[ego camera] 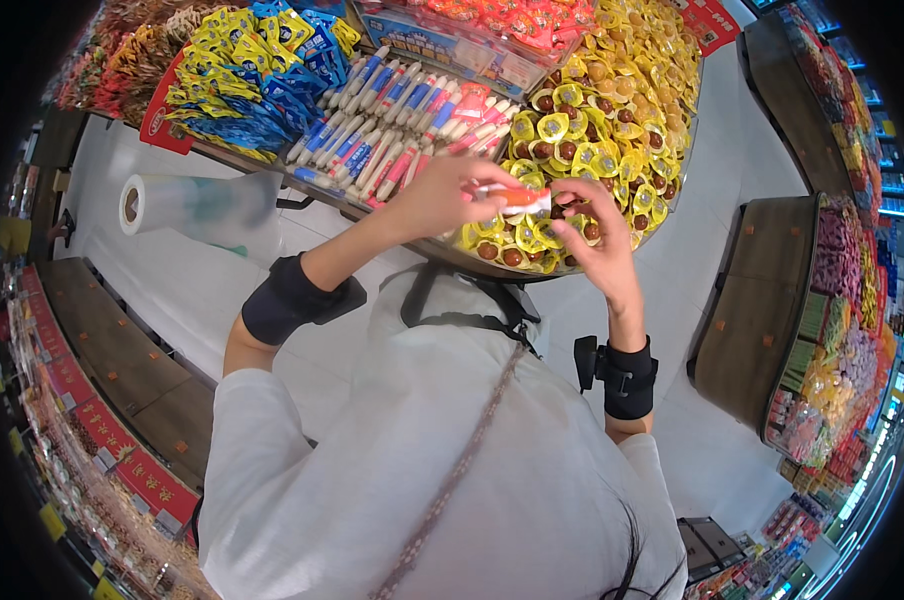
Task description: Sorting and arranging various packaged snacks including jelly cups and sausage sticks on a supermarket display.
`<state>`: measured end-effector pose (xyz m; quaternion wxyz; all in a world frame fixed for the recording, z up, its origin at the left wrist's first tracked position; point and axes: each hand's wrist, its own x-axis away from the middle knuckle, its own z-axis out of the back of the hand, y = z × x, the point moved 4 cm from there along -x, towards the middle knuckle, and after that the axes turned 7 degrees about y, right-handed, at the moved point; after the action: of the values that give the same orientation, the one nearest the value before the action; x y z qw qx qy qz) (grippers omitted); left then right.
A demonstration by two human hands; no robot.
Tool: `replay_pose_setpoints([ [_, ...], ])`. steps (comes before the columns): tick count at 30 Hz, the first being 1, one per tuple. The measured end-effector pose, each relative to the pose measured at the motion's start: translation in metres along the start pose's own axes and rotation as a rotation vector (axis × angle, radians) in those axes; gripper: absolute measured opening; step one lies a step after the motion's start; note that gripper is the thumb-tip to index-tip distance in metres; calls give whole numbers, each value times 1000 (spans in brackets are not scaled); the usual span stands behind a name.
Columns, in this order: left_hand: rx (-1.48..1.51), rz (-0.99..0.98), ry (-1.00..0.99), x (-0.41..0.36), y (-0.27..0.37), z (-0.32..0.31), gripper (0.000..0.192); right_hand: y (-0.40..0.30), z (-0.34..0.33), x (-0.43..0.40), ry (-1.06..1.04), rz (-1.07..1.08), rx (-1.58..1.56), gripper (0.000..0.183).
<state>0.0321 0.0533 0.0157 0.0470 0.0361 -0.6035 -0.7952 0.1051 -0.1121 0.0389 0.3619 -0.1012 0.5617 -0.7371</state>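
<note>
My left hand [452,196] pinches a small orange, red and white wrapped snack [521,198] between thumb and fingers. Close to its other end is my right hand [591,229], its fingers curled and apart; whether they touch the wrapper I cannot tell. Both hands are over a heap of yellow-wrapped round brown snacks [553,127] in the display bin. To the left lie rows of stick-shaped snacks [377,154] in clear wrappers with blue or pink bands. A single pink packet [472,101] rests on top of these rows.
Yellow and blue snack packets [234,75] fill the bin's left part. A roll of clear plastic bags [133,204] hangs at the left by the bin. Red wrapped candies [497,22] lie behind a printed panel. Another display stand [752,300] is at the right, and low wooden shelving [121,352] at the left.
</note>
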Motion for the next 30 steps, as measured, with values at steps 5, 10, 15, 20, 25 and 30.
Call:
replay_pose_setpoints([
  [5,24,-93,-8,8,2,-8,22,-9,-11,-1,-50,96,111,19],
  [10,267,133,93,12,-12,-3,17,-13,-13,-2,-48,143,147,15],
  [15,380,129,105,16,-15,-2,16,-17,-19,-1,-127,231,207,14],
  [20,362,122,125,18,-14,-3,14,-15,-21,3,-109,243,190,15],
  [25,398,66,102,15,-7,-3,12,-15,-18,3,-69,216,188,15],
  [30,423,84,93,13,-8,-5,12,-17,-17,2,-78,243,225,15],
])
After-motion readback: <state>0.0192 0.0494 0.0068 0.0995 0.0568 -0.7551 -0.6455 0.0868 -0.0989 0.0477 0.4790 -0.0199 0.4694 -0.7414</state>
